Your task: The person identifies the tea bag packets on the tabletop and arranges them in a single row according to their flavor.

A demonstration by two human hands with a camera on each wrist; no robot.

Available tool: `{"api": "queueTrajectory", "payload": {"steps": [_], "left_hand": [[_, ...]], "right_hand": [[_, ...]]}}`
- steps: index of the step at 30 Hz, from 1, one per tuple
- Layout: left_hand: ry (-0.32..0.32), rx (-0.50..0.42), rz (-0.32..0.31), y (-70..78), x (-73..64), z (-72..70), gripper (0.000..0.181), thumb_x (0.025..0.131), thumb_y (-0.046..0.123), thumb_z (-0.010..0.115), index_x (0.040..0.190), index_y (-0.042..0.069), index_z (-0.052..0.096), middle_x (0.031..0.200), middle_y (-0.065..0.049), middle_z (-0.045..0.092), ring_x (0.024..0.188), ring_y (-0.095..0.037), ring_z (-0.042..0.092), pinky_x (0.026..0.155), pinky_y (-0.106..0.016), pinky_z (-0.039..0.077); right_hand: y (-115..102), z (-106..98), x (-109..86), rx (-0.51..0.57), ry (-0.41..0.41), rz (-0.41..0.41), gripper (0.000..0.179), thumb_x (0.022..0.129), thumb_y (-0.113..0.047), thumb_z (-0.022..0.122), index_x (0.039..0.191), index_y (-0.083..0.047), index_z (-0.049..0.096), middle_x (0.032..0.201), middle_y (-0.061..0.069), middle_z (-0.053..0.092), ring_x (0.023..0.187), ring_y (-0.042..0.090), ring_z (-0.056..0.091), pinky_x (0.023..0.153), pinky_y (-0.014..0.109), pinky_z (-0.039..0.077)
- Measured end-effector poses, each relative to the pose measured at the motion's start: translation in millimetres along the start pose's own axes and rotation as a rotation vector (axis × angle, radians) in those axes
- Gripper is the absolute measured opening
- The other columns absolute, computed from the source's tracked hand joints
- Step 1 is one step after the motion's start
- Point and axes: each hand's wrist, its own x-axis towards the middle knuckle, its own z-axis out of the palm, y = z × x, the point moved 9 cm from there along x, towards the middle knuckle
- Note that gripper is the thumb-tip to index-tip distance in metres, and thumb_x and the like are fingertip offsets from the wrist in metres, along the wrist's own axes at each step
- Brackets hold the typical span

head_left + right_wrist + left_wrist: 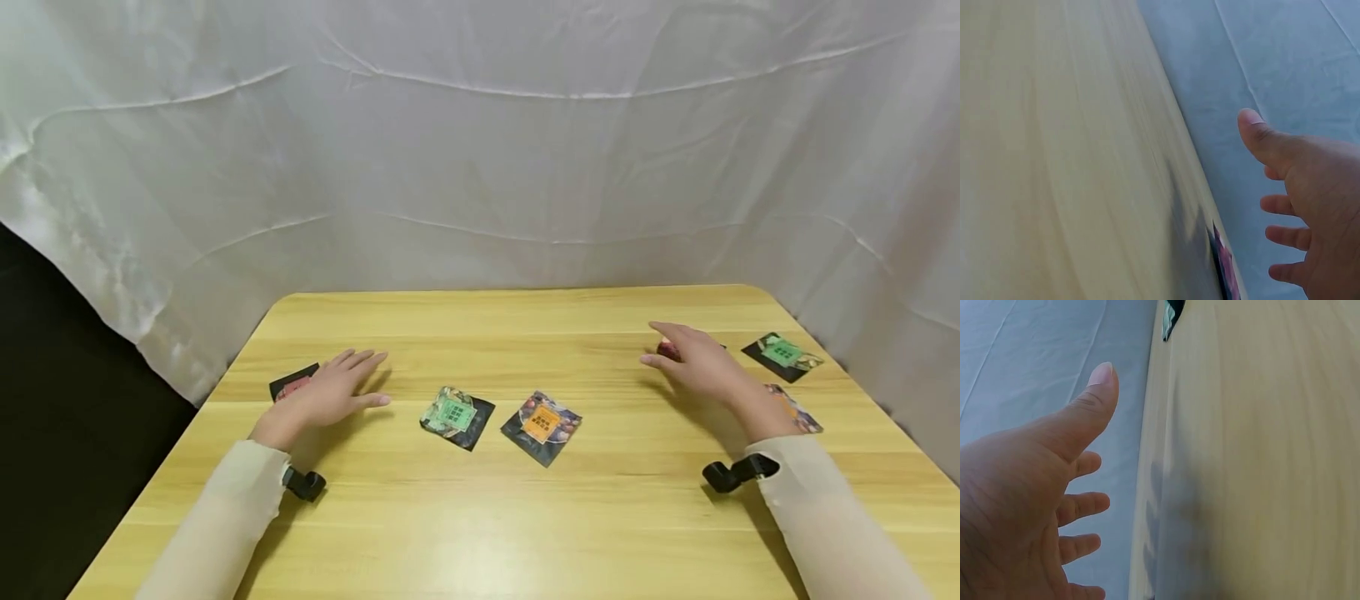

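My left hand (326, 400) hovers over the table's left side, fingers spread and holding nothing. Partly hidden behind it lies a black sachet with a red label (291, 383). My right hand (697, 362) is held above the right side, its fingers apart and likewise without anything in them. A dark red sachet (666, 350) shows only in part behind that hand; the right wrist view catches this sachet (1227, 269) near the table edge. Between the hands lie a green-labelled sachet (455, 415) and, just right of it, an orange-labelled one (542, 425).
Another green-labelled sachet (782, 354) lies at the far right. Nearer, a second orange-labelled sachet (798, 410) is partly covered by the right wrist. The wooden table (465, 525) ends at a pale curtain (480, 167). A black area (67, 417) borders it on the left.
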Motion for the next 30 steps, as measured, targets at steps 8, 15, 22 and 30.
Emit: {"api": "queueTrajectory", "payload": {"steps": [8,15,22,30], "left_hand": [[0.024,-0.027,-0.006,-24.5,-19.0,-10.6,0.086,0.093,0.062,0.051,0.154,0.006,0.029,0.153,-0.024,0.030,0.140,-0.048,0.023,0.109,-0.065,0.023],[0.046,-0.059,-0.025,-44.2,-29.9,-19.9,0.086,0.093,0.058,0.055,0.152,0.001,0.031,0.148,-0.028,0.033,0.135,-0.048,0.030,0.107,-0.064,0.029],[0.078,-0.062,-0.033,-66.5,-45.7,-24.0,0.080,0.093,0.050,0.062,0.148,-0.003,0.037,0.145,-0.031,0.038,0.133,-0.050,0.034,0.107,-0.063,0.028],[0.065,-0.076,-0.064,-82.2,-52.8,-13.6,0.072,0.094,0.046,0.062,0.145,-0.003,0.044,0.145,-0.032,0.037,0.130,-0.054,0.035,0.102,-0.067,0.032]], "right_hand": [[28,4,2.6,0.028,-0.006,0.046,0.072,0.100,-0.041,0.054,0.151,0.004,0.029,0.136,0.032,0.046,0.122,0.049,0.045,0.101,0.066,0.033],[42,-1,3.8,0.003,0.009,0.057,0.067,0.101,-0.034,0.055,0.148,0.008,0.033,0.136,0.035,0.044,0.125,0.052,0.039,0.102,0.067,0.031],[52,10,5.9,-0.013,0.002,0.051,0.064,0.101,-0.034,0.056,0.145,0.008,0.039,0.140,0.037,0.039,0.128,0.055,0.035,0.104,0.067,0.029],[59,24,8.6,-0.049,-0.057,0.049,0.056,0.103,-0.031,0.051,0.144,0.006,0.042,0.147,0.035,0.032,0.131,0.055,0.031,0.106,0.066,0.026]]}}
